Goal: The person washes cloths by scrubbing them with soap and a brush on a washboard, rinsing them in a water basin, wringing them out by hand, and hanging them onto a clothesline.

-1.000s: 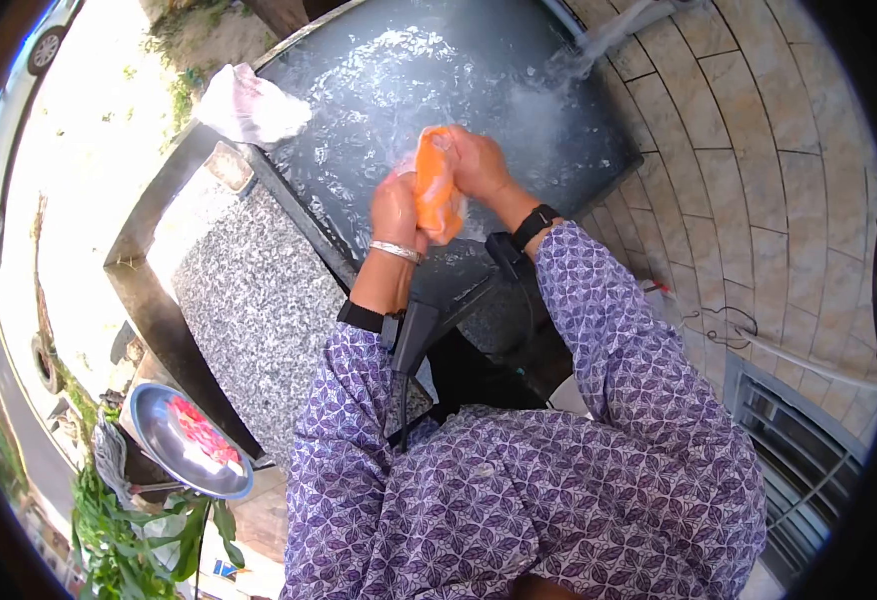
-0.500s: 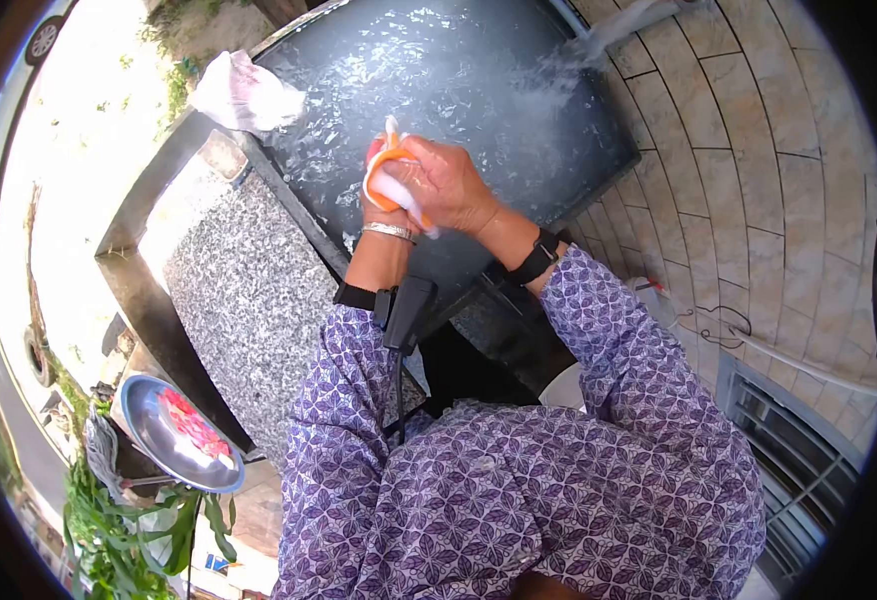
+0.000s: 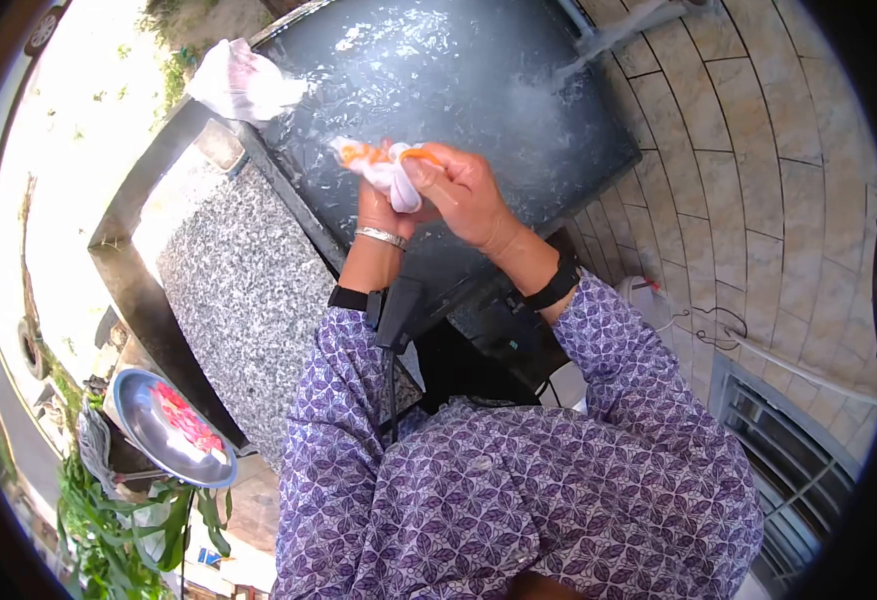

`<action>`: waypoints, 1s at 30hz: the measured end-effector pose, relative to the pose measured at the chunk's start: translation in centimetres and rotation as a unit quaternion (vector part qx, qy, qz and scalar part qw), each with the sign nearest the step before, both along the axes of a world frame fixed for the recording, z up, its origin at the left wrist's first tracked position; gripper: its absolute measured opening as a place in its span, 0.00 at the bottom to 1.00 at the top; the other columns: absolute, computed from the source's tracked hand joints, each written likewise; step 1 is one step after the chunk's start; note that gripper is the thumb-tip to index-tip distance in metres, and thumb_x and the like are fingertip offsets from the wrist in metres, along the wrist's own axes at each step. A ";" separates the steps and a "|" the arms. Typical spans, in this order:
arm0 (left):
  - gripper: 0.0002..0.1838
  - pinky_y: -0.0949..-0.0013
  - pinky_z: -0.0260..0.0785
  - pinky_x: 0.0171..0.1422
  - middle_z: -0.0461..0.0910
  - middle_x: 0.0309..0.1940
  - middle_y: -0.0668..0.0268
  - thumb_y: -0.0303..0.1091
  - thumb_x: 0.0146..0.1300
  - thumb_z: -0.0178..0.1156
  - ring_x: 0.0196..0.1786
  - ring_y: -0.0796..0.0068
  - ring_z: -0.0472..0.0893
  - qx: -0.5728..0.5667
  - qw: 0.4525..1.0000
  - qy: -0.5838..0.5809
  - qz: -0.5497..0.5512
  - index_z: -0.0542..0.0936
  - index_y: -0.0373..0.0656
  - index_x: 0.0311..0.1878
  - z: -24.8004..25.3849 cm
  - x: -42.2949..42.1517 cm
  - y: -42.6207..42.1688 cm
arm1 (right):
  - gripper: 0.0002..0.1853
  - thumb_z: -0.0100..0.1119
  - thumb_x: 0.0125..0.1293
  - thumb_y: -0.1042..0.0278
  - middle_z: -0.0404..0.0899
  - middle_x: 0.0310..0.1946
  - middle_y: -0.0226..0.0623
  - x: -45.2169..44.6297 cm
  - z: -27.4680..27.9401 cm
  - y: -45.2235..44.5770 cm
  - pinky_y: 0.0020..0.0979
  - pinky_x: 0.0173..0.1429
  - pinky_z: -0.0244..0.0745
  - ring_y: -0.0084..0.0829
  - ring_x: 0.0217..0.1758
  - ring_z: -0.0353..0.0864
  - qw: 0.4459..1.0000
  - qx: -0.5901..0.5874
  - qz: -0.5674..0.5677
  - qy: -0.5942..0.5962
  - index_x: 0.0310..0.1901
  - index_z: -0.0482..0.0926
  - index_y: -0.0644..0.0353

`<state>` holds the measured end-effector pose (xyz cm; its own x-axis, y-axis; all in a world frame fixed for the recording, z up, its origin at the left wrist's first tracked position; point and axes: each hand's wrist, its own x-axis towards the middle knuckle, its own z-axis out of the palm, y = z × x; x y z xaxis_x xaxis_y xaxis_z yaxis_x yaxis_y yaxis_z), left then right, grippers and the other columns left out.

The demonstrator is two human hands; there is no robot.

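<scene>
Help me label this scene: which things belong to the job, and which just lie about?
Seemingly in use: orange-and-white cloth, left hand, right hand, basin, water.

Seemingly apart: metal bowl, plants, car; perhaps the pale bundle.

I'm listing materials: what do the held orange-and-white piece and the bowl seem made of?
Held piece: probably soft, wet fabric, as it folds and bunches; fibre unclear. Bowl: likely smooth metal, given its shiny grey inside, though glossy plastic is possible.
</scene>
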<state>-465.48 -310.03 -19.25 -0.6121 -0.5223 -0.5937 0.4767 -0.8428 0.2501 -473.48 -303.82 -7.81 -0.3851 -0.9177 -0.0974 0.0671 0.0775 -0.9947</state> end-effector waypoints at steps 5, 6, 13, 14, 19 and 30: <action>0.15 0.61 0.75 0.44 0.79 0.38 0.63 0.38 0.67 0.48 0.42 0.64 0.80 -0.025 0.998 0.059 0.000 0.74 0.38 0.48 5.0 0.2 1.1 | 0.14 0.50 0.68 0.59 0.81 0.34 0.49 -2.1 -3.1 -1.1 0.42 0.42 0.76 0.50 0.36 0.80 0.941 0.029 0.018 0.336 0.41 0.80 0.59; 0.16 0.63 0.75 0.43 0.79 0.39 0.61 0.36 0.67 0.48 0.44 0.63 0.81 -0.001 0.992 -0.123 -0.004 0.73 0.34 0.49 6.8 0.0 1.5 | 0.15 0.49 0.68 0.58 0.81 0.34 0.49 -3.9 -4.9 -1.6 0.42 0.42 0.76 0.50 0.36 0.80 0.917 0.097 0.026 0.387 0.41 0.80 0.59; 0.23 0.69 0.69 0.42 0.79 0.48 0.59 0.46 0.68 0.51 0.43 0.68 0.81 -0.155 0.974 -0.142 -0.083 0.73 0.36 0.56 6.2 1.2 0.8 | 0.19 0.48 0.71 0.55 0.82 0.30 0.39 -11.2 -10.4 -0.8 0.34 0.38 0.75 0.34 0.31 0.82 0.921 0.227 -0.149 0.279 0.48 0.79 0.62; 0.23 0.71 0.68 0.41 0.80 0.48 0.61 0.47 0.67 0.52 0.43 0.70 0.81 -0.152 0.967 -0.192 -0.071 0.74 0.38 0.55 5.4 0.9 0.7 | 0.18 0.50 0.71 0.55 0.81 0.30 0.35 -8.6 -6.7 -1.2 0.32 0.37 0.75 0.29 0.30 0.80 0.967 0.205 -0.102 0.116 0.48 0.78 0.63; 0.17 0.62 0.75 0.44 0.78 0.37 0.63 0.49 0.69 0.48 0.38 0.66 0.80 -0.008 0.999 0.025 -0.024 0.73 0.46 0.45 1.5 1.2 -1.2 | 0.16 0.52 0.70 0.57 0.79 0.32 0.39 0.2 1.0 0.1 0.32 0.38 0.74 0.34 0.33 0.79 0.992 0.087 0.060 0.062 0.47 0.77 0.62; 0.22 0.71 0.72 0.50 0.80 0.45 0.61 0.38 0.68 0.56 0.47 0.73 0.80 -0.190 0.952 -0.224 -0.080 0.72 0.32 0.59 7.8 2.9 0.9 | 0.17 0.50 0.70 0.53 0.82 0.29 0.43 -12.3 -10.0 -0.1 0.36 0.30 0.75 0.37 0.29 0.82 0.907 0.309 -0.098 0.270 0.48 0.77 0.59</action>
